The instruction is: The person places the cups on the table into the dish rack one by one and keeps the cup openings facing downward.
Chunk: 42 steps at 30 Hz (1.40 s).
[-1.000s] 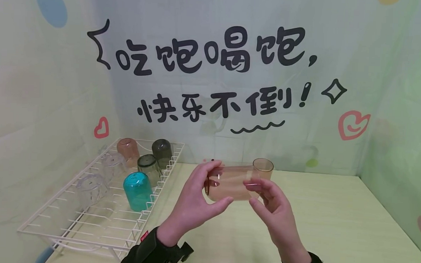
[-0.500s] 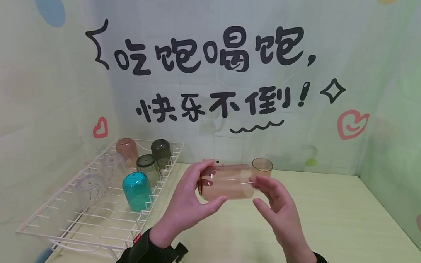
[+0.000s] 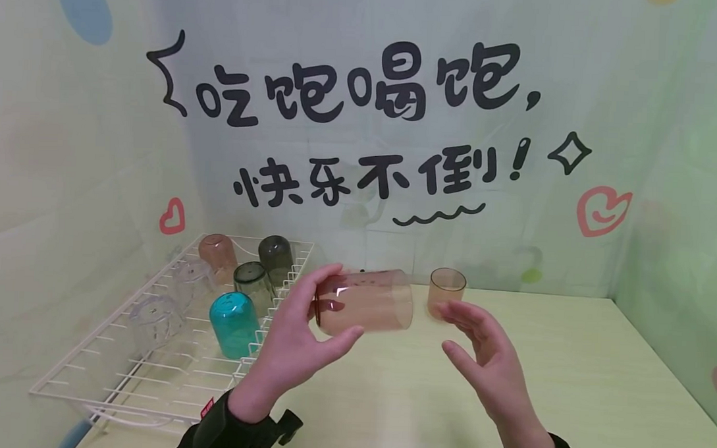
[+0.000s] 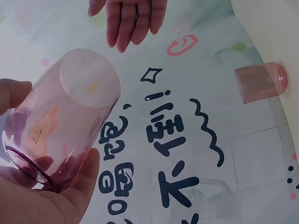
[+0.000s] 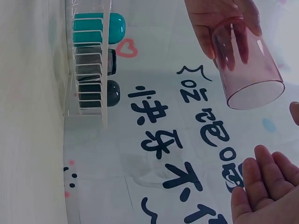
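My left hand (image 3: 298,334) grips a clear pink drinking glass (image 3: 368,300) around its base end. The glass lies sideways in the air above the table, its open rim pointing right. In the left wrist view, thumb and fingers wrap the lower part of the glass (image 4: 70,112). My right hand (image 3: 490,367) is apart from that glass, fingers relaxed and thumb spread, holding nothing. Its fingertips overlap the lower part of a second pinkish glass (image 3: 447,290), which stands upright at the back of the table.
At the left, a white wire rack (image 3: 175,382) holds several upturned glasses, among them a teal glass (image 3: 234,325), a dark grey glass (image 3: 275,257) and a pink glass (image 3: 218,255). A printed cloth wall (image 3: 338,137) borders the pale table (image 3: 555,363).
My left hand has carried the pink glass leftward, out of the right hand's fingers. The right hand has let go and drawn slightly right, and the standing glass behind now shows fully beside it.
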### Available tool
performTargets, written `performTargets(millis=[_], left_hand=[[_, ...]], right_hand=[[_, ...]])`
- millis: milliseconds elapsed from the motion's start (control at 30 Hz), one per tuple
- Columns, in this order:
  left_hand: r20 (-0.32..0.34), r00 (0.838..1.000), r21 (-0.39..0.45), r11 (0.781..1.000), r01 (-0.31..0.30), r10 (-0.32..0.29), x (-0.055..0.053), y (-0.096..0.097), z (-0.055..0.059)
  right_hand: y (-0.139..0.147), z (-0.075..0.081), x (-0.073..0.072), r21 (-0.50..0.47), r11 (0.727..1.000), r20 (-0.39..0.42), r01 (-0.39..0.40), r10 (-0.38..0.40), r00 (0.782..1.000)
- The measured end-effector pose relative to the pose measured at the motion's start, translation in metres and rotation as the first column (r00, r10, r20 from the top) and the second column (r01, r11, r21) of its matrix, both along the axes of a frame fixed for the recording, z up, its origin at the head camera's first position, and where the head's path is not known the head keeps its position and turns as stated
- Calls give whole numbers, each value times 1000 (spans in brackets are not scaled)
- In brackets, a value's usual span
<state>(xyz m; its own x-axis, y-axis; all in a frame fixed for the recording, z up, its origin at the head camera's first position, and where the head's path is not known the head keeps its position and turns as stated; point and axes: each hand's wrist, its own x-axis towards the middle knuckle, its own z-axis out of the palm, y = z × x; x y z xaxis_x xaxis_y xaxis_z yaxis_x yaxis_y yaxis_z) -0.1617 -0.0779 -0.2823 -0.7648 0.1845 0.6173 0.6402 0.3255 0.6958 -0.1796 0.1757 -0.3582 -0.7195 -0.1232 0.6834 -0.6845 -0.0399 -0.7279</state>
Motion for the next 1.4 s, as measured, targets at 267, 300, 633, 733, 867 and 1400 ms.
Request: performTargets(millis=[267,300,633,733,867,1400], left_hand=[[18,999,1,999,-33,33,-11,-14,-11],[9,1000,4,1000,-30,30,-12,-16,-13],[-11,998,-3,998,-66,66,-14,-29,-16],[-22,996,-11,996,-92,92,-11,-31,-13],[-35,993,-10,994,-113,113,-3,-32,-3],[1,979,-25,979,-203,203,-11,-64,-19]], right_hand=[[11,-2,0,37,998,37,41,-43,998],[12,-2,0,42,998,42,47,-49,998],[25,-2,0,99,990,75,97,-105,992],[29,-2,1,124,985,101,120,-132,986],[34,-1,3,146,980,121,133,-151,981],[52,-6,4,192,961,101,198,-220,970]])
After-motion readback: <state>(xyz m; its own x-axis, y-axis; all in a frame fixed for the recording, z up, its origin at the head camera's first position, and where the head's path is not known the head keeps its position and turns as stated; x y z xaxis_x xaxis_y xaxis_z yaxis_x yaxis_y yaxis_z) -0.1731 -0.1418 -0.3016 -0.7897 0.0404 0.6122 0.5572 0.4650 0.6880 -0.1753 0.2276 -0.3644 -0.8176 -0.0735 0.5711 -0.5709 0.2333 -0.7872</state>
